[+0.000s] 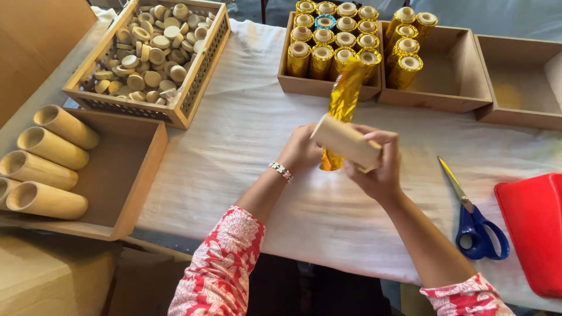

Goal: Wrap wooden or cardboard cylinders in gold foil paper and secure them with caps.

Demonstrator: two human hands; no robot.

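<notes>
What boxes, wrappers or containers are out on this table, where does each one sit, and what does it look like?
Perforated wooden crate: far left, full of round plugs.
Open box: near left, plain cardboard tubes lying inside.
Three brown trays: far edge; two hold upright gold-wrapped tubes, the rightmost shows none.
Gold foil wrapper: centre, on the tube held by left hand and right hand.
Red container: right edge.

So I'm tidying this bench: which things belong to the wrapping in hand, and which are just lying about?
In use: left hand, right hand, cardboard tube, gold foil.
Lying about: scissors, red tray, empty box, basket of wooden caps.
</notes>
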